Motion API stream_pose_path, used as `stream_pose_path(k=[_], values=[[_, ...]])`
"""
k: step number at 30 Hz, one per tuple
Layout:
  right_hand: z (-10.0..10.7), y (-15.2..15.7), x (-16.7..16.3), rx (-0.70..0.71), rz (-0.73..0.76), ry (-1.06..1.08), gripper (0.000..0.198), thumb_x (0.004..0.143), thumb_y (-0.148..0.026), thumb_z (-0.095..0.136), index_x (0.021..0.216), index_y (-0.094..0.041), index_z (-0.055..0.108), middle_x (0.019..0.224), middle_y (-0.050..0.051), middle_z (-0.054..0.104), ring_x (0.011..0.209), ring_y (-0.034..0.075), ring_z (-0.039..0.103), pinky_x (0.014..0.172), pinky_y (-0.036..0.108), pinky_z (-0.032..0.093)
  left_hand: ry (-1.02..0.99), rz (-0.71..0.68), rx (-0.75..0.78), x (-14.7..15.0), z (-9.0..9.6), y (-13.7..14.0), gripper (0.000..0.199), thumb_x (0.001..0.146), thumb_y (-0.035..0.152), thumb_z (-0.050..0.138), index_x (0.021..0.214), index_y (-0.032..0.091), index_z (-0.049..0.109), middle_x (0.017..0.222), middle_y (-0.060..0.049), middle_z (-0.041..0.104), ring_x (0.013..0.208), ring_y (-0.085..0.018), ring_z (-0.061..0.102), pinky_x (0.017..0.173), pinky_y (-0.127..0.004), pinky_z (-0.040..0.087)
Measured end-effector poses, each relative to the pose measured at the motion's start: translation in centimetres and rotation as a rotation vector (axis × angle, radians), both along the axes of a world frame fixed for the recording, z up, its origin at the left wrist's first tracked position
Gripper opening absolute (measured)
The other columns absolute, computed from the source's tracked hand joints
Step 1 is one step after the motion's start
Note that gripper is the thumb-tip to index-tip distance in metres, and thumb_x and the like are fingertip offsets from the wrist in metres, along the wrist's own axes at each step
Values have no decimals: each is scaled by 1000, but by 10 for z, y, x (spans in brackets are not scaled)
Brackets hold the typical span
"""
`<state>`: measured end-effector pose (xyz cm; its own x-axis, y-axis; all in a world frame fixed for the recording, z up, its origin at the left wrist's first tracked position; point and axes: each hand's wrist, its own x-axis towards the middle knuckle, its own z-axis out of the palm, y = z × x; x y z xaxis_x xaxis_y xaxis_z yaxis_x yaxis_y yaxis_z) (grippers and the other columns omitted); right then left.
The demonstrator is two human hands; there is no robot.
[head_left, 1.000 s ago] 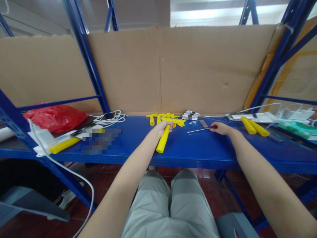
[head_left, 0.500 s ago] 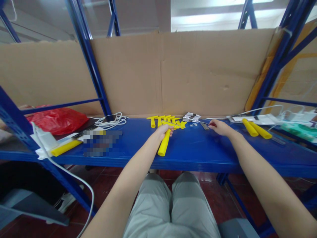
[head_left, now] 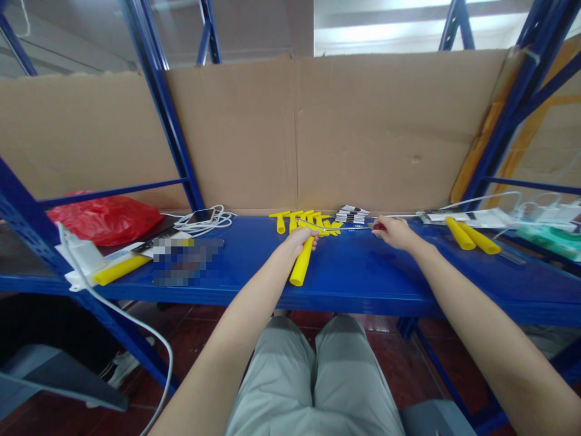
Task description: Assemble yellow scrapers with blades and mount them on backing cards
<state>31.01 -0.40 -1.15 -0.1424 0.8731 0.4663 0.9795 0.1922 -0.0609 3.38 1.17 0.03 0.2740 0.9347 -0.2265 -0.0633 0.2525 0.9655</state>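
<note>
Above the blue bench (head_left: 363, 269), the left hand (head_left: 300, 239) wraps around the yellow handle (head_left: 300, 267), its long axis toward the front edge, while the right hand (head_left: 394, 232) pinches the red-handled driver (head_left: 378, 226), pointing left, crosswise, toward the handle's far end.

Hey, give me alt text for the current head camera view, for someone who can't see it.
A person's left hand grips a yellow handle while the right hand points a red-handled screwdriver toward it over a blue shelf. Behind lie yellow T-shaped pieces and a stack of white-and-black items, in front of a cardboard panel.
</note>
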Motion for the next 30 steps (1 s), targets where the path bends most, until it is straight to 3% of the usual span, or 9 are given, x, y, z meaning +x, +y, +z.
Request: stream_pose_path(k=[6,30], values=[[0,-1,1,5,-23,-16,11,83,-28,49,88,-22,57,87,8,69,85,24,62,81,39,41,-4,-19,7,0,-1,1,14,80,3,52,71,14,51,46,3,45,35,-6,38,35,-16,29],[2,-5,-4,28,-37,-56,12,83,-28,48,88,-22,57,87,9,69,85,25,62,80,39,40,51,32,62,2,0,-3,23,84,2,44,65,14,47,41,4,44,33,-6,37,36,-17,31]])
